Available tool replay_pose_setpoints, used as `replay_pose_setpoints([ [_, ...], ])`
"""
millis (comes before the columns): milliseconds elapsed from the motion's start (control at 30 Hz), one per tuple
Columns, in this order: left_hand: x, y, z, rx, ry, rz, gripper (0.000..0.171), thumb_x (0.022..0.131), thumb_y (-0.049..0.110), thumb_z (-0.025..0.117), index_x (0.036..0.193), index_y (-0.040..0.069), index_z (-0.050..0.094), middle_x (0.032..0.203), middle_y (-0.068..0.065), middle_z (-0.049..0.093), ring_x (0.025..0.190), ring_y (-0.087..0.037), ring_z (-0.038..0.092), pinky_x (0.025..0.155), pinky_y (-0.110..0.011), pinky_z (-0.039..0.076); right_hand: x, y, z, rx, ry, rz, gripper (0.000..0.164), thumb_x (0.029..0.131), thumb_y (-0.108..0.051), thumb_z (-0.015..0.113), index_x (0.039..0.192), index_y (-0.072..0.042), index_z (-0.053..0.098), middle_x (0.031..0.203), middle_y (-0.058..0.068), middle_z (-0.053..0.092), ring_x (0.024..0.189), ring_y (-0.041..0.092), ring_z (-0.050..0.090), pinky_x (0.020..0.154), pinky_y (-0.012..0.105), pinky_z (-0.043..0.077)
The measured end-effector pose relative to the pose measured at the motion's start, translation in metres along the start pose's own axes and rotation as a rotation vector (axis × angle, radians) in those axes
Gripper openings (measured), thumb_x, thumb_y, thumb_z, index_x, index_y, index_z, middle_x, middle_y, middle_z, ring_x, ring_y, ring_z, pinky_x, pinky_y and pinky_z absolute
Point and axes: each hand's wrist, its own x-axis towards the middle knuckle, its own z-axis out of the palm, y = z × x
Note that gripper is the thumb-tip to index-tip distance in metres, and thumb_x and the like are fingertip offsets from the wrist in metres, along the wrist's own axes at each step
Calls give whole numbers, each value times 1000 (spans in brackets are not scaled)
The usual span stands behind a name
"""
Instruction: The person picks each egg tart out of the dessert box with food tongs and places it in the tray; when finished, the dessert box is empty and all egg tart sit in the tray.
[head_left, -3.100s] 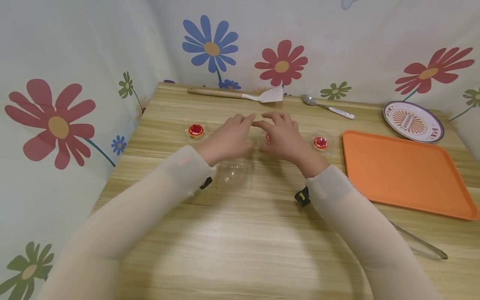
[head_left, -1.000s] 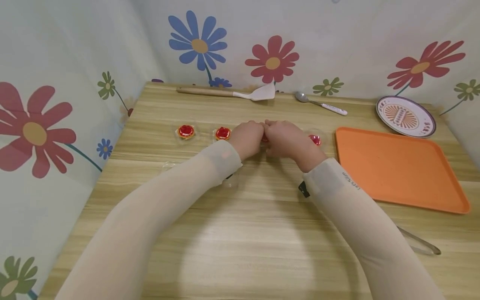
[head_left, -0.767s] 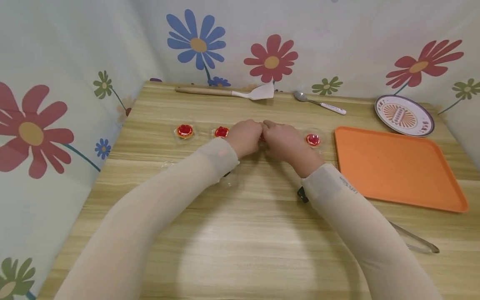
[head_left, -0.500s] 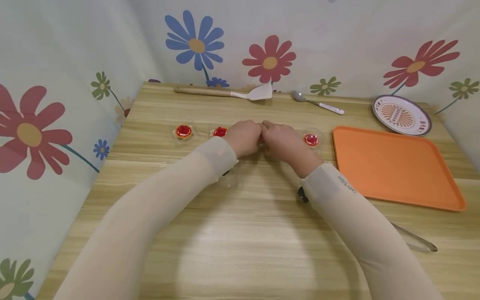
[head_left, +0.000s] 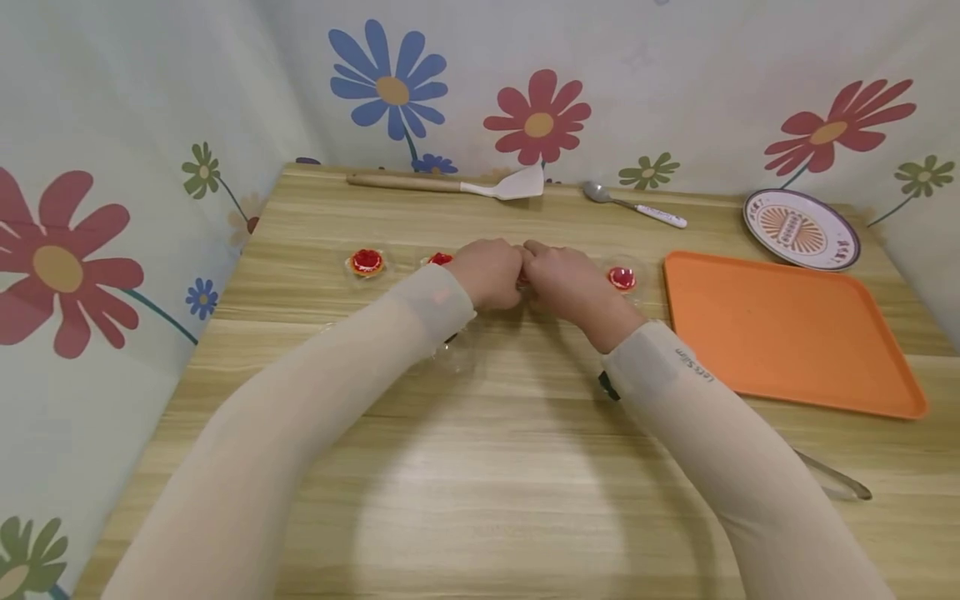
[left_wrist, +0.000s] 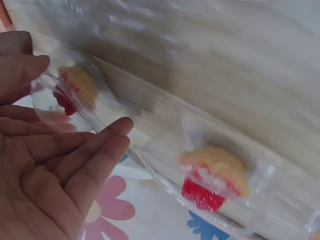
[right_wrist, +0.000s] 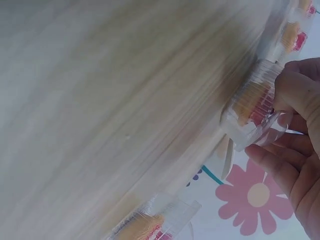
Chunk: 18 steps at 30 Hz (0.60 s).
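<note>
Head view — L grip [head_left: 487, 273], R grip [head_left: 566, 283] pinching box [right_wrist: 250, 105], open table [head_left: 487, 500] nearside, tray edge [head_left: 670, 292] R

"Where does the row of boxed tarts [head_left: 367, 263] stand?"
"Across the table [head_left: 480, 517], left of the tray [head_left: 795, 333]."
"And behind?"
"Spatula [head_left: 450, 187] at left, spoon [head_left: 645, 209] next, plate [head_left: 802, 229] right, behind the tray."

I have the left arm [head_left: 300, 408] and right arm [head_left: 720, 442] out there in long cream fabric sleeves, angled inward; bare left hand [head_left: 491, 273] and bare right hand [head_left: 566, 283] sit close together, pinching.
</note>
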Motion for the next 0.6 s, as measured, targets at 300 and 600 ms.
replay_pose_setpoints([
  [300,-4,1,-5,96,-6,49,23,95,28,60,93,6,68,88,-8,66,76,-23,57,79,-39,52,1,0,0,-37,-8,-11,39,87,-10,75,122,1,61,108,14,62,87,30,65,83,45,56],
  [600,-5,3,-2,160,-30,41,39,99,34,52,113,2,70,112,-14,68,101,-30,65,92,-44,53,1,-1,0,-34,0,-24,41,87,-10,74,124,2,61,109,15,62,85,31,65,81,47,57],
])
